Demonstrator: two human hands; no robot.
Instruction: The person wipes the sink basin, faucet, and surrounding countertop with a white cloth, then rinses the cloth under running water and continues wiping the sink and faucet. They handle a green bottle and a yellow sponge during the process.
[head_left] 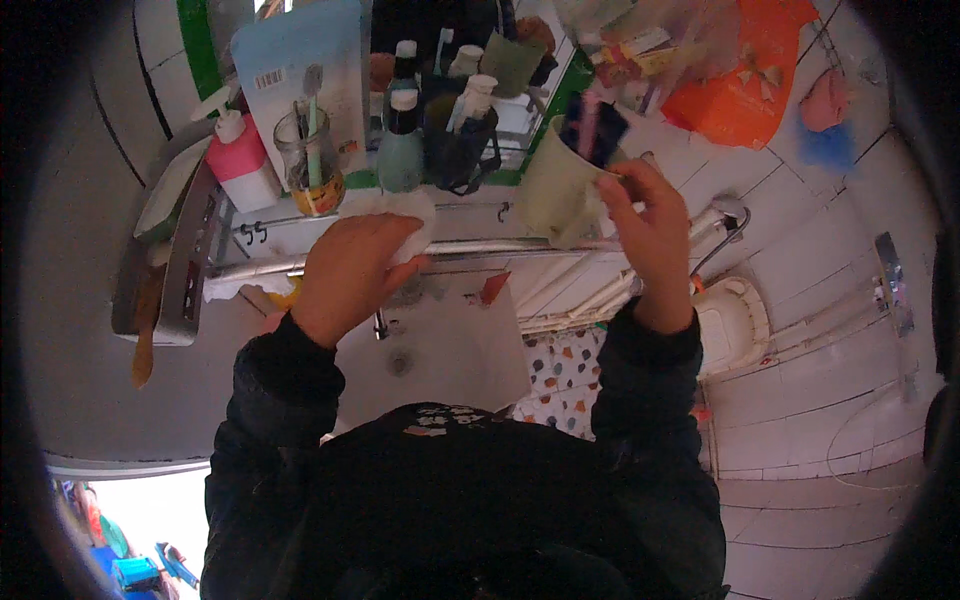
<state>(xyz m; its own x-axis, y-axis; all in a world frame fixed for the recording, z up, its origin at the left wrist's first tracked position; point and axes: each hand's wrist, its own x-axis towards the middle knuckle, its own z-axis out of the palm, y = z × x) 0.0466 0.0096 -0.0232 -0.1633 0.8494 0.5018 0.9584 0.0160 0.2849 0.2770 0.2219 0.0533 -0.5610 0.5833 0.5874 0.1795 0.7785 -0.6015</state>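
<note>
My left hand [345, 268] is closed on a thin white wipe or cloth [415, 212] at the front of the shelf, its fingers partly hidden by the back of the hand. My right hand [652, 225] grips a pale green cup [550, 192] by its right side near the rim. The cup leans, and a pink-handled item [588, 122] and something dark blue stick out of it. Left of the cup, on the shelf, are a dark mug [462, 150] with white-capped tubes, a greenish bottle [402, 150] with a dark neck, and a glass jar [312, 165] with toothbrushes.
A pink and white pump bottle [243, 165] and a light blue pouch [300, 90] stand at the left. A grey wall rack [185, 290] holds a wooden-handled brush [146, 330]. Below are a metal rail, a sink [450, 350] and its tap [380, 325]. An orange bag [735, 100] hangs at the right.
</note>
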